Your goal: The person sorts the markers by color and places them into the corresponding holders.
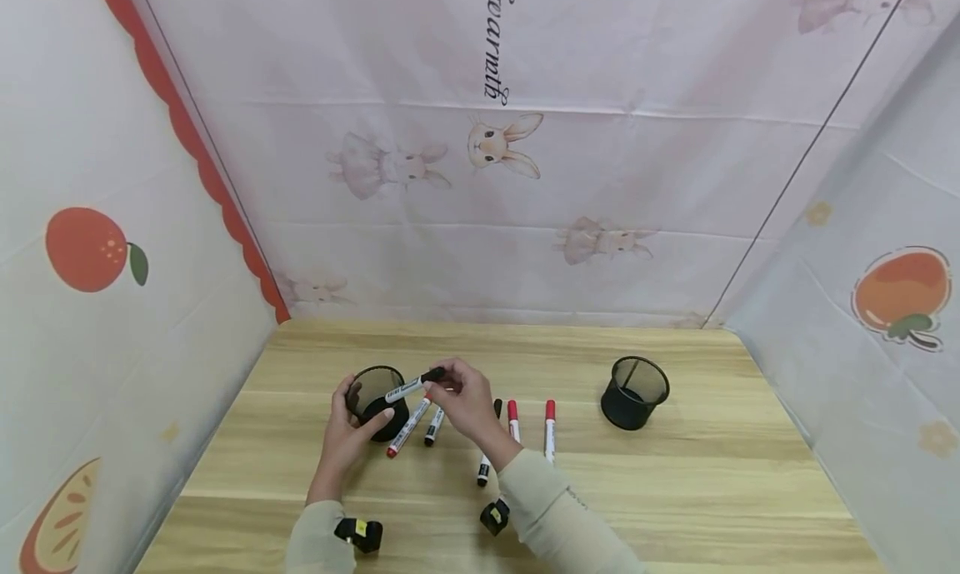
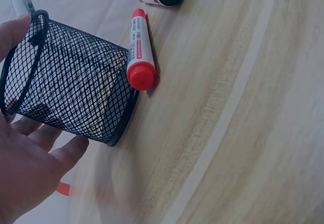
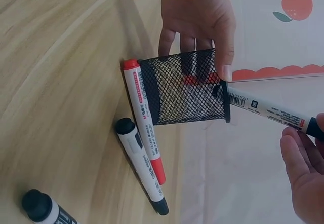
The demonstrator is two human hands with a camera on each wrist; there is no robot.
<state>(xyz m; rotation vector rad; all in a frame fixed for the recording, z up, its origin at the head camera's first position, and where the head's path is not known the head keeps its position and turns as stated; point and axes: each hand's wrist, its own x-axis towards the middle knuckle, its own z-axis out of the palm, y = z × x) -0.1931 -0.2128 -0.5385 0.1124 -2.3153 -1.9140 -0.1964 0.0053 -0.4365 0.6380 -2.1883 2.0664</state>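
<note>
My left hand (image 1: pixel 345 441) holds a black mesh pen cup (image 2: pixel 76 77), with the thumb at its rim and the fingers around its side. Between the thumb and fingers of my right hand (image 1: pixel 468 401) is a white whiteboard marker (image 3: pixel 268 110), pinched near its black cap. The marker slants, its other end right at the cup's mouth. Close beside the cup's base lies a red-capped marker (image 3: pixel 144 112), and next to that a black-capped marker (image 3: pixel 139 158).
Farther right on the wooden table (image 1: pixel 712 474) stands a second black mesh cup (image 1: pixel 628 409). Between the cups lie another black-capped marker (image 1: pixel 483 471) and two red ones, one nearer (image 1: pixel 513 416) and one farther right (image 1: pixel 551 432). Printed cloth walls enclose the table.
</note>
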